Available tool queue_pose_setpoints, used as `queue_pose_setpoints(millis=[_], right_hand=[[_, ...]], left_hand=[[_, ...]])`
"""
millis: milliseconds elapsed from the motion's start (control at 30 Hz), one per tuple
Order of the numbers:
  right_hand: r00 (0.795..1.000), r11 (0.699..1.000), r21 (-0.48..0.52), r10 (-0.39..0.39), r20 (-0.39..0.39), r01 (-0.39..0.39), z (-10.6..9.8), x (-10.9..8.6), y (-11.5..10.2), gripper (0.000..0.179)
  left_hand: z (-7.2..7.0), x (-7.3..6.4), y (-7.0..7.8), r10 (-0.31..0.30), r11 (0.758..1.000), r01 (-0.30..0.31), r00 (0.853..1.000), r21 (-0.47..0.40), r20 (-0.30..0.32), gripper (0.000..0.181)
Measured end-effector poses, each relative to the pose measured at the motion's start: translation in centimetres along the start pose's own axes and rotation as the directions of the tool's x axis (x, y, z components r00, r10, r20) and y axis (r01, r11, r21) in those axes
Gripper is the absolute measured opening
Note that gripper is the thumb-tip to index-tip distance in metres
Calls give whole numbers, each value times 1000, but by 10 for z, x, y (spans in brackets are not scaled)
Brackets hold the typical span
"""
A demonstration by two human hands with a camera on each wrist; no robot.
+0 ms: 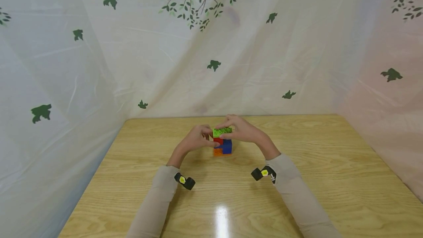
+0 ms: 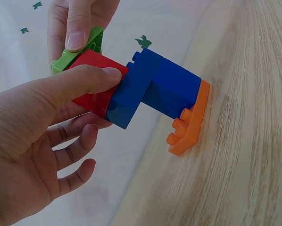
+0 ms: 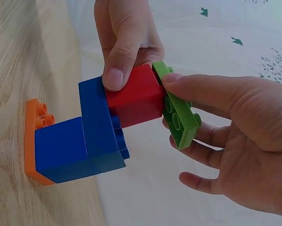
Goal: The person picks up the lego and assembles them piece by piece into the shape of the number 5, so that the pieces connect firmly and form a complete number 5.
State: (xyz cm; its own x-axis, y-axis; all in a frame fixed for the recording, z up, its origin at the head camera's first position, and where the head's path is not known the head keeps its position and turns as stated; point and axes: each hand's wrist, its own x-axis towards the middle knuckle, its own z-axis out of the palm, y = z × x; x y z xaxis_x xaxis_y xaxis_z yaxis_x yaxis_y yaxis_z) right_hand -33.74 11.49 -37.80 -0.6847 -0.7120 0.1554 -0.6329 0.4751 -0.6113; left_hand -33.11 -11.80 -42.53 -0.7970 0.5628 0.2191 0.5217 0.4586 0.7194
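A small stack of toy building bricks stands near the far side of the table. Its base is an orange plate point(image 3: 31, 141), which carries a lower blue brick point(image 3: 61, 148). Above that an upper blue brick point(image 3: 101, 127) juts out sideways, with a red brick point(image 3: 136, 99) on it. At the top is a green plate point(image 3: 186, 120), overhanging the red brick so that its hollow underside shows. My left hand point(image 1: 195, 139) pinches the red brick between thumb and fingers. My right hand point(image 1: 244, 129) pinches the green plate; whether it is fully seated cannot be told.
The wooden table point(image 1: 297, 194) reaches back to a pale curtain point(image 1: 165, 76) printed with leaves and bird shapes. More curtain hangs along the left and right sides. Each wrist wears a small black camera point(image 1: 189, 183).
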Motion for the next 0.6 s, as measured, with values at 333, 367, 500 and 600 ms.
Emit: queue_pose_setpoints(millis=[333,367,500,600], right_hand=[[1000,1000,-14,-9,-17,9,0,0,-5,34],[1000,1000,-14,-8,-19,8,-1,0,-5,34],[1000,1000,-11,-4,-19,4,0,0,-7,33],[1000,1000,-6,-3,-19,3,0,0,-7,33]], left_hand=[[0,0,1,-15,1000,15,1000,12,-2,15],[0,0,1,-18,1000,18,1000,16,-5,16],[0,0,0,-23,1000,23,1000,19,-9,15],[0,0,0,-16,1000,16,1000,22,-12,15]])
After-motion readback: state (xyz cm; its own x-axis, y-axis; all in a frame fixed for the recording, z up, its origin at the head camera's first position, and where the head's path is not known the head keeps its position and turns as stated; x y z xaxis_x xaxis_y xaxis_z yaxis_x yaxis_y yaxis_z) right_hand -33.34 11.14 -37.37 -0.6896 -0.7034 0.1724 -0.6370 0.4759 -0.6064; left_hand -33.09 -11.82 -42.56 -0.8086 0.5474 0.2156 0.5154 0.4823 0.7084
